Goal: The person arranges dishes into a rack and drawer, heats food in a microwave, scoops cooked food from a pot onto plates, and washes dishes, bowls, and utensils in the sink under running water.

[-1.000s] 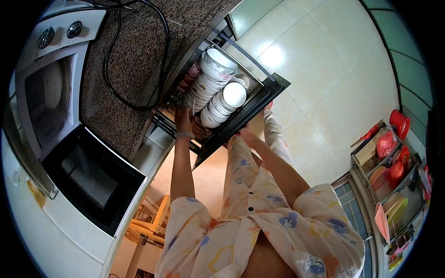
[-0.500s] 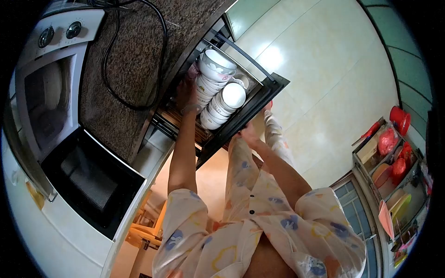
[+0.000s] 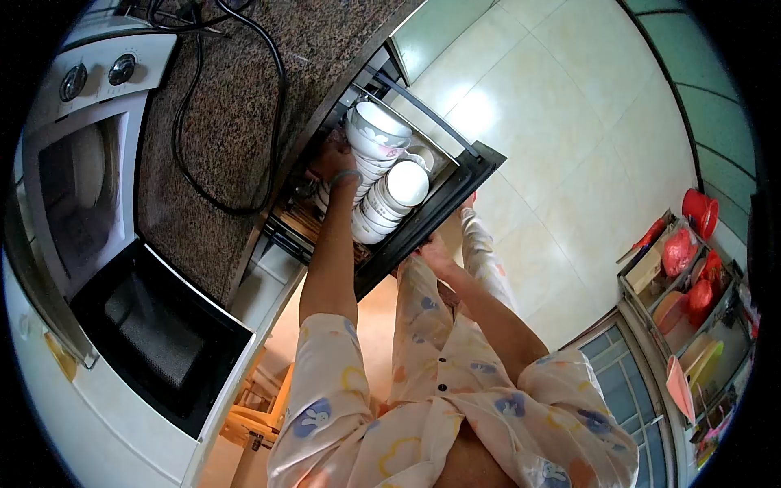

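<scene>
A pulled-out drawer (image 3: 482, 159) with a dark front holds stacked white bowls (image 3: 368, 213). On top of the rear stack sits a larger grey-and-white bowl (image 3: 373, 140), and a small cup (image 3: 421, 154) stands beside it. My left hand (image 3: 332, 163) reaches deep into the drawer, next to the bowls on the counter side. Its fingers are in shadow and partly hidden, so what they hold does not show. My right hand (image 3: 435, 250) is closed at the outer edge of the drawer front, its fingertips partly hidden. Brown wooden sticks (image 3: 299, 223) lie at the drawer's near end.
A speckled countertop (image 3: 224, 114) with a looped black cable (image 3: 181, 138) runs along the left. The microwave door (image 3: 163, 329) hangs open beyond the counter edge. Shelves on the right hold red bags (image 3: 679, 250) and boards (image 3: 698, 358). Tiled floor (image 3: 561, 154) lies beyond the drawer.
My left hand has shifted slightly within the drawer, and its wrist now covers part of the rear bowl stack. The camera view has moved a little. My right hand stays at the drawer front.
</scene>
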A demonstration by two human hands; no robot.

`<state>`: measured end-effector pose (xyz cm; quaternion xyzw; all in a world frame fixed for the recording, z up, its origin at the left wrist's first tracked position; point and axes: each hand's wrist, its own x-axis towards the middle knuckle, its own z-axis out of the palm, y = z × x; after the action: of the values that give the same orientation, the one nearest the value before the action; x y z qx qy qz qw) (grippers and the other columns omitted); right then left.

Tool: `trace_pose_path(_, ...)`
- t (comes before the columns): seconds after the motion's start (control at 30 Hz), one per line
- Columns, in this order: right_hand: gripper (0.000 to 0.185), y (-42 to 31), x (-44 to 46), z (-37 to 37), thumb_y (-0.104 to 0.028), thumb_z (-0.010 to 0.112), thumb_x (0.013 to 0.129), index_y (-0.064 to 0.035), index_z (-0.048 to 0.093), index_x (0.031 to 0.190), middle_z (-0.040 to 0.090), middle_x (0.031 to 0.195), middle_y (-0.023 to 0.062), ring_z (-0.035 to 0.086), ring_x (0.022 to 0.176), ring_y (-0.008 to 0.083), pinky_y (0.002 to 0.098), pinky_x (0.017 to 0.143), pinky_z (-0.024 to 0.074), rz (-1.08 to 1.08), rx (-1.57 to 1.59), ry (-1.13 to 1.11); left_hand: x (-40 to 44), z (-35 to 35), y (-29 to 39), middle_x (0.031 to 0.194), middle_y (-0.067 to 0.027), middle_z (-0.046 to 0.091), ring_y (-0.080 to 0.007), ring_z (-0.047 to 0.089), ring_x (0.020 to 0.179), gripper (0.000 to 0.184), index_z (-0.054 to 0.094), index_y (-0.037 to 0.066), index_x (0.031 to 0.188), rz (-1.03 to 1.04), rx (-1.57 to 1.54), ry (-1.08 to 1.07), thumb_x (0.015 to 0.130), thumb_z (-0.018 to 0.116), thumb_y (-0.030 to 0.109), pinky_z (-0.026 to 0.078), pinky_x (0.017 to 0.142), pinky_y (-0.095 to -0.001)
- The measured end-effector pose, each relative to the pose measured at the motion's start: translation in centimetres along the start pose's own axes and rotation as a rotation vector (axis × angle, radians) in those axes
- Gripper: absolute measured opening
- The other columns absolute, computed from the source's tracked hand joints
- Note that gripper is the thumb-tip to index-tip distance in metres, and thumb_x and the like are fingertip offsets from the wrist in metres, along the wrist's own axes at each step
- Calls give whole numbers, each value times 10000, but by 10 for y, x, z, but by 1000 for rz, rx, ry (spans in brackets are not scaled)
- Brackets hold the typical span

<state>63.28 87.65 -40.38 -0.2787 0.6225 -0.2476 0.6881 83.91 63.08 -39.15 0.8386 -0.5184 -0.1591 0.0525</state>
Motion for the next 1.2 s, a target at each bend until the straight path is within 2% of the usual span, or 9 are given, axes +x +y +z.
trace_pose_path(0.1, 458, -19, -4, 1, 108, 542, 728, -69, 535, 1151, 554, 1038, 101, 568, 892, 242, 360, 677, 515, -61, 73, 45, 9, 4, 7, 1067, -126, 656, -344, 629, 923, 392, 646, 145, 1075, -55, 134, -34, 868, 501, 444, 451, 793, -492)
trace_pose_path(0.2, 575, -38, -10, -2, 71, 566, 726, -79, 447, 1268, 533, 1117, 101, 523, 1033, 274, 388, 852, 476, 307, 357, -71, 13, -7, 17, 1026, -138, 669, -320, 645, 887, 370, 671, 144, 1009, -150, 259, -161, 798, 633, 446, 438, 743, -513)
trace_pose_path(0.3, 603, -45, -20, -1, 23, 554, 765, -67, 367, 1332, 503, 1207, 97, 474, 1138, 283, 387, 983, 394, 11, 154, -60, 19, -1, 8, 1127, -133, 636, -337, 614, 994, 389, 623, 160, 1119, -197, 298, -299, 841, 576, 428, 447, 824, -494)
trace_pose_path(0.4, 435, -84, -34, 0, 45, 454, 870, -30, 391, 1293, 553, 1066, 59, 514, 805, 145, 264, 686, 455, 82, 175, 5, 44, 54, -50, 1236, -132, 578, -330, 559, 1113, 451, 553, 147, 1236, -163, 285, -372, 867, 544, 405, 430, 932, -449)
trace_pose_path(0.5, 473, -42, -20, -5, 56, 464, 851, -23, 356, 1305, 530, 1112, 65, 509, 883, 148, 268, 727, 456, -171, -230, -65, 43, 58, -60, 1311, -149, 520, -315, 503, 1196, 557, 491, 89, 1301, -52, 29, -302, 837, 591, 382, 380, 1002, -427)
trace_pose_path(0.6, 477, -57, -18, -8, 52, 461, 848, -14, 337, 1305, 536, 1106, 72, 520, 943, 149, 273, 766, 468, -27, -421, -157, 23, 44, -50, 1339, -196, 479, -319, 463, 1239, 614, 442, 31, 1331, -60, -110, -127, 830, 601, 349, 351, 1033, -425)
trace_pose_path(0.7, 671, -87, -24, -17, 12, 580, 774, 40, 267, 1367, 362, 1378, 214, 419, 1243, 302, 342, 927, 451, 235, -75, -291, -2, 23, -43, 1346, -260, 439, -370, 445, 1234, 629, 416, -17, 1328, -128, -216, -129, 823, 591, 315, 359, 1025, -439)
trace_pose_path(0.9, 404, -125, -21, -19, 23, 550, 812, 72, 420, 1191, 573, 1121, 166, 616, 952, 220, 307, 790, 545, 301, -92, -357, -136, -75, 4, 1390, -323, 322, -435, 296, 1308, 836, 226, -84, 1401, -130, -389, -141, 776, 670, 250, 261, 1087, -465)
trace_pose_path(1.2, 185, -202, -18, -7, -90, 466, 913, 56, 539, 1000, 636, 878, 136, 655, 733, 212, 325, 568, 581, 452, -80, -273, -337, -164, 0, 1090, -209, 596, -311, 599, 954, 520, 472, -2, 1286, -197, -499, -260, 832, 628, 198, 487, 842, -387)
